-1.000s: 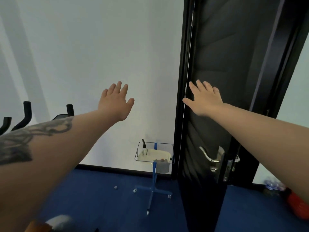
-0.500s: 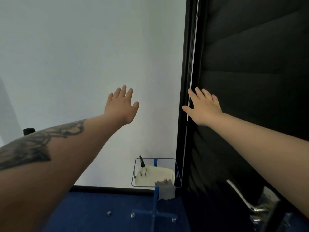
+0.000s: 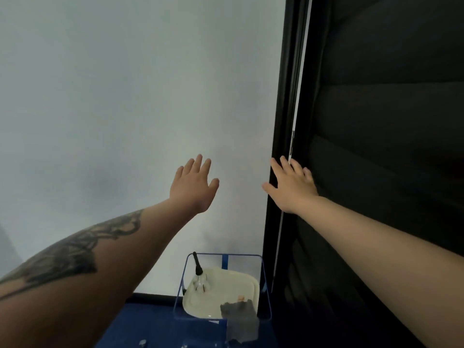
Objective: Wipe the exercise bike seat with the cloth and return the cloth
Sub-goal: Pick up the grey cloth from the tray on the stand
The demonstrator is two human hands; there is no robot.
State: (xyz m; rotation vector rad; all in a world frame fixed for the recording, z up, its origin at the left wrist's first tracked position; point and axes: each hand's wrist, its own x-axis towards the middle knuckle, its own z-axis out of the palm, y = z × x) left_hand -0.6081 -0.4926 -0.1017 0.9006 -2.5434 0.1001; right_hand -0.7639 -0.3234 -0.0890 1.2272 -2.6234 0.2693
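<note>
A grey cloth [image 3: 240,320] hangs over the front edge of a clear tray [image 3: 263,285] on a blue stand, low in the middle of the view. My left hand [image 3: 193,186] is raised in front of the white wall, fingers apart and holding nothing. My right hand [image 3: 291,185] is also raised with fingers spread, empty, in front of the black door frame. Both hands are well above the cloth and apart from it. The exercise bike is out of view.
A cream plate [image 3: 221,295] and a small spray bottle [image 3: 199,277] with a black nozzle sit in the tray. A black door [image 3: 389,146] fills the right side. White wall [image 3: 125,96] fills the left, with blue floor [image 3: 150,322] below.
The view has tilted upward and closer to the stand; the bike handlebars and door handle have left the frame. Both hands stay raised and empty.
</note>
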